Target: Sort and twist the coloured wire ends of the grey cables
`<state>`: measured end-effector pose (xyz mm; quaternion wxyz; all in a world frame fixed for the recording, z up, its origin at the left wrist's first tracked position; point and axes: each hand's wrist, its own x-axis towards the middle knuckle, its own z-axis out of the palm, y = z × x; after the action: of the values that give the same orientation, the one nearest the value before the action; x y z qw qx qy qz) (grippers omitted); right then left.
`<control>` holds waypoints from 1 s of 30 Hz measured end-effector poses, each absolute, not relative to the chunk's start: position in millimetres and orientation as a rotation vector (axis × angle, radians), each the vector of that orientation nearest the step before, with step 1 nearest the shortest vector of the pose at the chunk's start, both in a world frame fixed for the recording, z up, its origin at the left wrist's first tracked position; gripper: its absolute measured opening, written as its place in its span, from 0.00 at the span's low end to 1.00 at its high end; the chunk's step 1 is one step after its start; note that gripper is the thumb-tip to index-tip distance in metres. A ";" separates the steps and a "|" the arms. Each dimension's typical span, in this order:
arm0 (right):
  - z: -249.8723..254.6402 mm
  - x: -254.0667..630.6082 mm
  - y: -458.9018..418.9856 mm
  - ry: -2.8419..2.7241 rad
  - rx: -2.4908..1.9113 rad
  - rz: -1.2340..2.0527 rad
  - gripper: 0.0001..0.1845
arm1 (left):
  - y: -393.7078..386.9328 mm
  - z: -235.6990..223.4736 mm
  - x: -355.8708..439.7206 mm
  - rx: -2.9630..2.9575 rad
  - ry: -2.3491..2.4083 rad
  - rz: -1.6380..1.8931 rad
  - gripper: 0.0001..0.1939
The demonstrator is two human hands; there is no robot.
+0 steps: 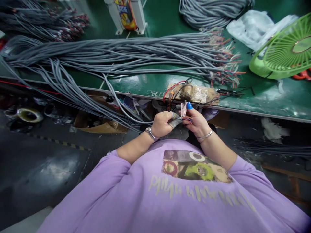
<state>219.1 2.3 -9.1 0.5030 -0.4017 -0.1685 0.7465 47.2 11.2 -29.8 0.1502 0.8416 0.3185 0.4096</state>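
My left hand, with covered fingertips and a watch on the wrist, is closed around a grey cable near its end. Thin coloured wires and pale stripped strands fan out from that end. My right hand pinches these wires, a blue cover on its thumb. Both hands meet just in front of the bench edge. Right behind them lies a taped block with a black and red lead on it. A dark slim tool rests at the block's right end.
A long bundle of grey cables with stripped ends spans the green bench, and some strands hang over its front edge. A green fan, a plastic bag and a coiled cable occupy the right side. Below stands a cardboard box.
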 end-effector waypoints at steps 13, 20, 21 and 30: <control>-23.8 213.7 -2.6 -0.414 -0.903 1.759 0.29 | 8.6 -27.8 51.1 2.413 0.987 1.054 0.18; -32.2 222.5 -10.1 -0.364 -0.873 1.816 0.30 | -15.8 -20.8 30.4 2.400 0.843 1.213 0.12; -33.3 224.4 -10.8 -0.350 -0.874 1.819 0.30 | -20.0 -21.2 26.9 2.399 0.844 1.191 0.11; -35.2 232.7 -13.7 -0.319 -0.911 1.843 0.25 | -31.2 -34.1 13.0 2.363 0.981 0.920 0.12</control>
<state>232.7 -13.7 -35.2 0.5058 -0.3778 -0.1322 0.7642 13.0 -31.2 -34.1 0.2100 0.8498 0.3527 0.3307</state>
